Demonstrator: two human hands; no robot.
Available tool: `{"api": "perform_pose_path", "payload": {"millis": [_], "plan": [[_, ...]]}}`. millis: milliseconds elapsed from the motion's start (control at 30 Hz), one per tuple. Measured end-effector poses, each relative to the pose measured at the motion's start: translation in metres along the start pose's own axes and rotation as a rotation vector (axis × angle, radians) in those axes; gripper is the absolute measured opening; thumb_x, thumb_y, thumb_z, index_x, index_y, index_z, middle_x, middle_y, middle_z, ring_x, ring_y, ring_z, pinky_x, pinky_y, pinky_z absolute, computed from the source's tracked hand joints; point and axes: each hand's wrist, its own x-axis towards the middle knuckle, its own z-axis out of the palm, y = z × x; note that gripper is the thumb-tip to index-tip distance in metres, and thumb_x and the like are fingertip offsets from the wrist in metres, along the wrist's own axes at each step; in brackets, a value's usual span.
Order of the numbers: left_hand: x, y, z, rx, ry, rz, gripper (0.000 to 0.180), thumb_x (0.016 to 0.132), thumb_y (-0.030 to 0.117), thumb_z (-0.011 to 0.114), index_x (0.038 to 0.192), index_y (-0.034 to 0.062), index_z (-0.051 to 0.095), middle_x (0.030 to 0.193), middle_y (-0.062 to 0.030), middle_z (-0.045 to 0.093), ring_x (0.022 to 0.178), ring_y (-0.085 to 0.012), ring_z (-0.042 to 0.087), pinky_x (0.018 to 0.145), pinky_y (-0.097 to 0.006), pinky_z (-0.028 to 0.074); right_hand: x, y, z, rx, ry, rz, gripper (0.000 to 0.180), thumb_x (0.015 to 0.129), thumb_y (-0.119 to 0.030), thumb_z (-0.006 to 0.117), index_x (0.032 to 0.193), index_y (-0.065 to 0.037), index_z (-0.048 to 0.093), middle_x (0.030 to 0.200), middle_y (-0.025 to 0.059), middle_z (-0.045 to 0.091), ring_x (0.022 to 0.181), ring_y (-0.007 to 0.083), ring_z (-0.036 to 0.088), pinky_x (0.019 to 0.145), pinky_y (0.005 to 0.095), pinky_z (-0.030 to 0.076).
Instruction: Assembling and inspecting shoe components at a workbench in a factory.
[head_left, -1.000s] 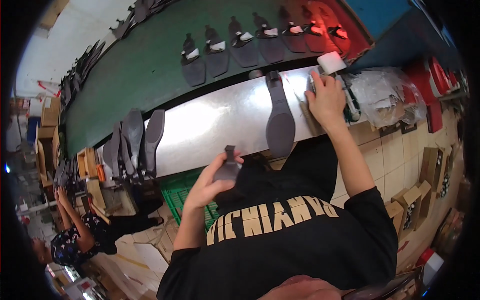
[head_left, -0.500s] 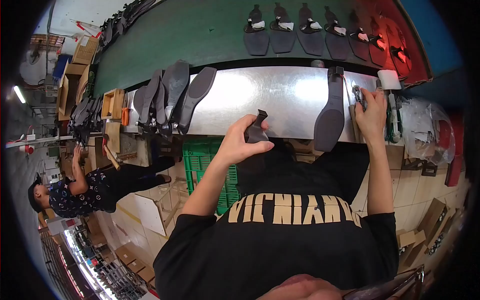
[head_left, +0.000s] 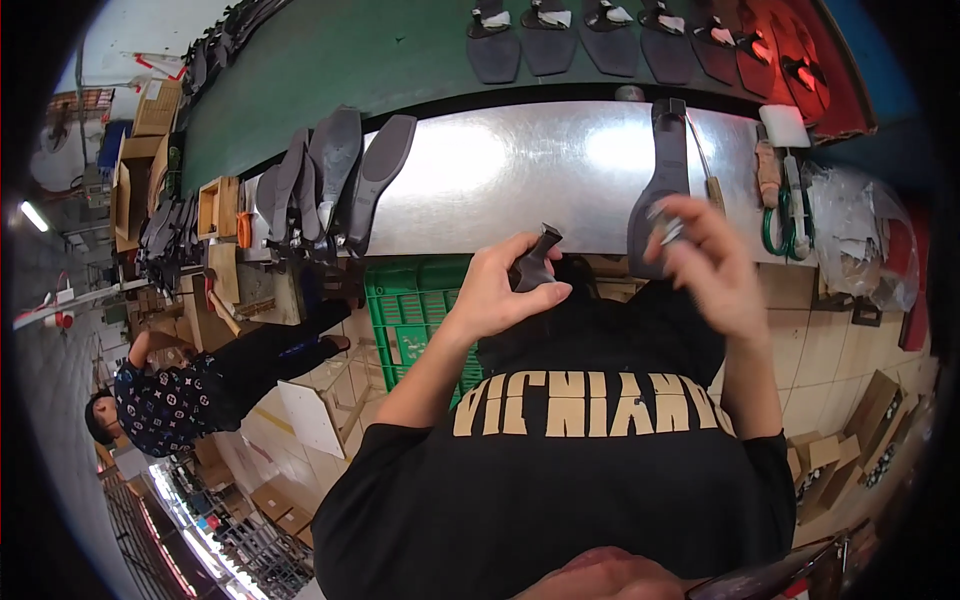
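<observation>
Shoe part (head_left: 533, 268), dark and narrow-ended, sits in the left hand (head_left: 500, 290) of a person at a metal bench (head_left: 490, 185). The thumb presses the near side and the fingers wrap the far side; the narrow end pokes up between them, tilted away from the body, while the lower end is lost against dark clothing. The right hand (head_left: 715, 268), blurred, curls its fingers part-way in, pinching a small metal piece (head_left: 668, 230) between thumb and fingertips, well apart from the shoe part. Behind that piece lies a sole (head_left: 669, 155) on the bench; whether the right hand touches it cannot be told. Beside the sole rests a thin tool (head_left: 712, 190), with scissors (head_left: 772, 228) farther right. A cluster of soles (head_left: 335, 155) leans at bench left, and sandals (head_left: 610, 50) line the green surface (head_left: 330, 95) beyond.
</observation>
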Motion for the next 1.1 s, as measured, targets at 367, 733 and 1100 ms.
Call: {"api": "perform_pose_path", "payload": {"millis": [367,733,1100], "plan": [[-0.007,0.018,0.012,0.251,0.011,0.131,0.045,0.065,0.029,0.079,0.095,0.0009,0.062,0.083,-0.0117,0.063,0.070,-0.0228,0.063,0.066,-0.031,0.050,-0.009,0.023,0.050,0.074,-0.288,0.130,0.058,0.090,-0.001,0.057,0.145,-0.005,0.042,0.122,0.0035,0.059,0.084,0.0043,0.052,0.075,0.0207,0.045],[-0.006,0.019,0.014,0.243,-0.008,0.121,0.045,0.064,0.030,0.079,0.095,0.0006,0.062,0.081,-0.0118,0.062,0.068,-0.0233,0.062,0.065,-0.032,0.049,-0.010,0.026,0.048,0.066,-0.265,0.115,0.055,0.090,-0.001,0.059,0.143,-0.005,0.046,0.128,0.0049,0.058,0.094,0.0064,0.055,0.085,0.0230,0.046],[-0.006,0.017,0.013,0.249,-0.022,0.078,0.048,0.064,0.032,0.080,0.094,-0.0004,0.062,0.079,-0.0124,0.062,0.067,-0.0237,0.061,0.064,-0.032,0.049,-0.010,0.029,0.048,0.054,-0.269,0.126,0.055,0.090,-0.002,0.061,0.143,-0.004,0.046,0.125,0.0045,0.059,0.090,0.0052,0.055,0.081,0.0217,0.047]]}}
